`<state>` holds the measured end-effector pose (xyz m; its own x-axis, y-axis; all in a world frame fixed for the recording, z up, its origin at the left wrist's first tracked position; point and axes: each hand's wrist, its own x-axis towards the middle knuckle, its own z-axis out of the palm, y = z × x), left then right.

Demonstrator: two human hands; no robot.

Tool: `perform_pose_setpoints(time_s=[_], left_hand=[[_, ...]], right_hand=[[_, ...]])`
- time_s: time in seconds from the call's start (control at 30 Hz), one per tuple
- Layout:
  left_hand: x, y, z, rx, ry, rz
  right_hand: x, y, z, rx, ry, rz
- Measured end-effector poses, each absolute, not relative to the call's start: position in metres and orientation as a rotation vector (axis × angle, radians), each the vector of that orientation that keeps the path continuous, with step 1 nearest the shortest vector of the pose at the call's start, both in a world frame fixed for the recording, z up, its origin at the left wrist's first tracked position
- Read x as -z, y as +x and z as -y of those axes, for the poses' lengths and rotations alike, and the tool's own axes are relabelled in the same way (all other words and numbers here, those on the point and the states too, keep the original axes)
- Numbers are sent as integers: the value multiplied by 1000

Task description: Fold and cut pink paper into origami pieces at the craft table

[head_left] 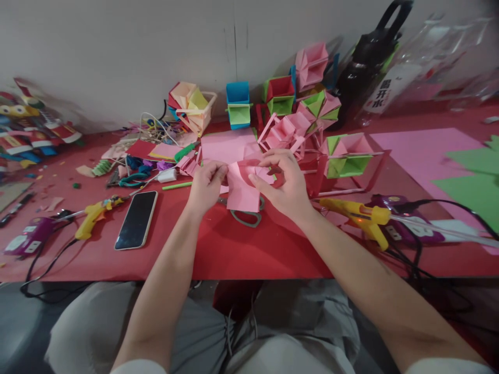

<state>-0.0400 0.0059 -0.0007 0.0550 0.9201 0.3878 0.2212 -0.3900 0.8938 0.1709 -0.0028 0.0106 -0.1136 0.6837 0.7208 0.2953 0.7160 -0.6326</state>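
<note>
A small piece of pink paper (243, 193) with a crease hangs between my two hands, above the red table. My left hand (207, 186) pinches its left edge between thumb and fingers. On the other side, my right hand (286, 182) has its thumb against the paper's right edge, with the fingers curled over the top. Below the paper lies a pair of scissors (251, 221), its grey handles partly covered. Behind my hands rests a larger pink sheet (222, 145). Small pink paper scraps near the right fingers are partly hidden.
Folded paper models, including a blue one (237, 96) and a green-pink one (349, 155), line the back. A phone (136, 220) and a yellow glue gun (95, 215) lie left; another glue gun (360, 215) with cables lies right. A black bottle (360, 67) stands behind.
</note>
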Motion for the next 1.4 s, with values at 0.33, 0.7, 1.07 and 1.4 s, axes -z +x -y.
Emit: perform_pose_setpoints(time_s=[0.33, 0.7, 1.07, 1.4], left_hand=[[1, -36, -2, -1269, 1850, -1142], [0, -30, -2, -1456, 1776, -1151], [-10, -33, 4, -1350, 1715, -1143], [-10, -31, 2, -1413, 1500, -1158]], right_hand=[[3, 171, -6, -365, -826, 1828], [5, 171, -7, -366, -846, 1779], [-3, 172, -4, -435, -810, 1780], [-2, 170, -5, -478, -765, 1658]])
